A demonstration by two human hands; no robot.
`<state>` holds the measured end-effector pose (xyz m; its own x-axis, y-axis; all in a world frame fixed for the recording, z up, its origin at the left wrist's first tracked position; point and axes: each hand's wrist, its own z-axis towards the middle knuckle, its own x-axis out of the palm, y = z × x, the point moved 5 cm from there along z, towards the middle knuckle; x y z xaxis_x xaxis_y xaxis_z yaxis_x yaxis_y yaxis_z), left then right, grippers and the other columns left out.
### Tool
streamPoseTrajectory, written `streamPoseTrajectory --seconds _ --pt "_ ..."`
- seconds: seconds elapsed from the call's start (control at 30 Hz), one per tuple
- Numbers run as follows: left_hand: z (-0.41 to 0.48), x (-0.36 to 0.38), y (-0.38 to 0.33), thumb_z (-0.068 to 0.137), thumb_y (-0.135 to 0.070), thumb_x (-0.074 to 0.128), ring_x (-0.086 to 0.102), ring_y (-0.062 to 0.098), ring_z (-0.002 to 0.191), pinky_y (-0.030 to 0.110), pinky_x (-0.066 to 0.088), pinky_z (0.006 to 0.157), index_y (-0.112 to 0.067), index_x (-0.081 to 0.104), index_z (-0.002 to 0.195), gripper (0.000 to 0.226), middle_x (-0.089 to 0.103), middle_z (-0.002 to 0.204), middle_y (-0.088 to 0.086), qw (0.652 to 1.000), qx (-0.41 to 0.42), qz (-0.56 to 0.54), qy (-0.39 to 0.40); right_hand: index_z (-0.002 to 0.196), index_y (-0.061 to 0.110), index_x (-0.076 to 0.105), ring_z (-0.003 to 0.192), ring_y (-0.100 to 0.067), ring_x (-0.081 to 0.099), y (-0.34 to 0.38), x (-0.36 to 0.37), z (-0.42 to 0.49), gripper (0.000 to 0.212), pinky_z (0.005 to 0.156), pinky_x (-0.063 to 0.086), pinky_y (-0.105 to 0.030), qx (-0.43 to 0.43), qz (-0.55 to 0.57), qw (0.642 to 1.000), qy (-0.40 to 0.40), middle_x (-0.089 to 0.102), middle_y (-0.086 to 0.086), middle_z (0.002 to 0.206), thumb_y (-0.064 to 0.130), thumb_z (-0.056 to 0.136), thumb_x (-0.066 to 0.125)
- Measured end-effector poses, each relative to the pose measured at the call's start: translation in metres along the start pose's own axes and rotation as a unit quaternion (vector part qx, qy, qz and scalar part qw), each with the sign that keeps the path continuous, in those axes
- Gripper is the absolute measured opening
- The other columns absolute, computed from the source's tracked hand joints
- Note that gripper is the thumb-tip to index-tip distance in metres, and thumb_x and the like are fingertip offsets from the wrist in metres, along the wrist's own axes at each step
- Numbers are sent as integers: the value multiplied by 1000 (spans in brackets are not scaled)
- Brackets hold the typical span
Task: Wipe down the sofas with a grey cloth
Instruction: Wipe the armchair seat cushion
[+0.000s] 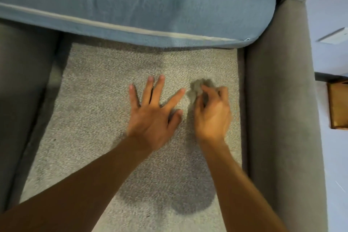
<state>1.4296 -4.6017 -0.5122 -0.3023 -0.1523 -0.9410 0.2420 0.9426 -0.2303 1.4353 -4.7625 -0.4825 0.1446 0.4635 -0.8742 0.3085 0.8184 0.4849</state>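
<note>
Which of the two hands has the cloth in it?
The right hand, curled round the bunched grey cloth nearer the armrest; the left hand lies flat, fingers spread, holding nothing.

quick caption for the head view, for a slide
Wiping the sofa seat: right hand holds a bunched grey cloth on it, left hand flat beside
</note>
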Motion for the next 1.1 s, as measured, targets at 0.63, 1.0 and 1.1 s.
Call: streamPoseTrajectory --seconds 0.63,1.0,1.1 --pt "0 -12 17 104 -60 20 -4 33 158 70 2 121 -42 15 161 60 3 172 7 999 37 -6 34 125 33 62 75 -22 64 0 -19 -60 35 61 53 -34 -40 -4 991 128 51 5 113 41 94 48" --pt "-45 2 13 105 -55 4 -14 33 157 66 -6 122 -42 0 162 59 -11 172 6 999 8 3 36 123 30 64 82 -17 64 3 -3 -92 27 68 56 -37 7 27 994 103 52 7 118 34 98 55" --pt "-67 6 14 107 -53 11 -4 35 158 67 -1 123 -39 10 163 58 -1 173 8 1000 11 2 20 121 35 64 77 -8 65 -1 -17 -155 26 62 58 -31 -28 38 990 133 54 14 114 40 99 51"
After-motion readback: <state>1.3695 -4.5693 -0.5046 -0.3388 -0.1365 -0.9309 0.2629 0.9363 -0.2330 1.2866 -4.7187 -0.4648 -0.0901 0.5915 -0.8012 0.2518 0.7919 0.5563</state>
